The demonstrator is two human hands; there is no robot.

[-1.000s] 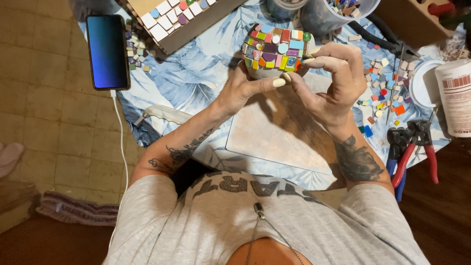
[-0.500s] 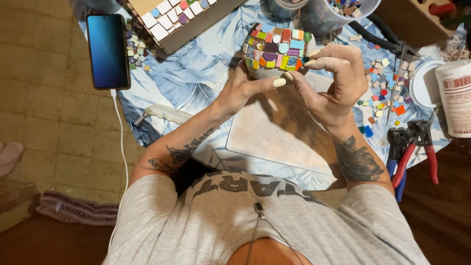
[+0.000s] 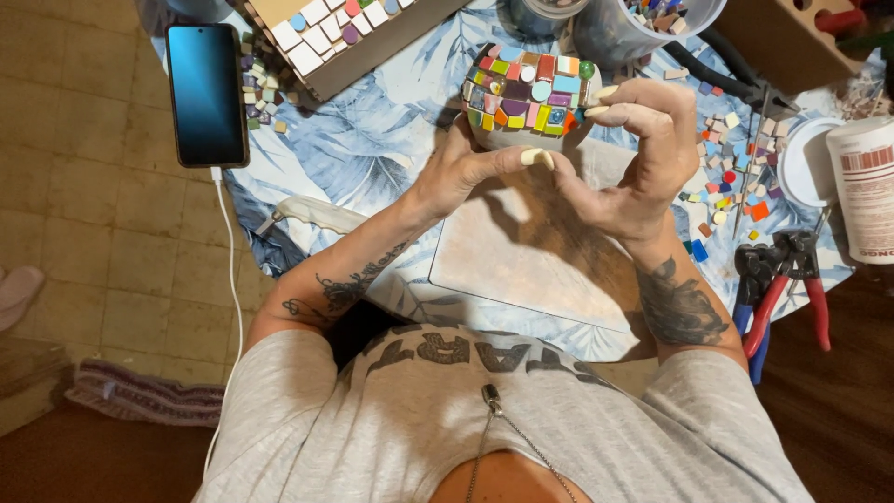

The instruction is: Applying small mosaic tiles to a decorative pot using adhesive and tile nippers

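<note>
A round pot covered in small coloured mosaic tiles is held up over a pale work board. My left hand cups the pot from below and from the left side, thumb stretched under it. My right hand is at the pot's right side, fingertips pressed against the tiles near its edge. Whether a loose tile is pinched in those fingers cannot be told.
A phone on a white cable lies at the left on a blue leaf-print cloth. A tiled wooden box sits at the back. Loose tiles, tile nippers, a white jar and tubs of tiles lie right.
The pot stays held in both hands. My right fingers have shifted slightly at the pot's right edge.
</note>
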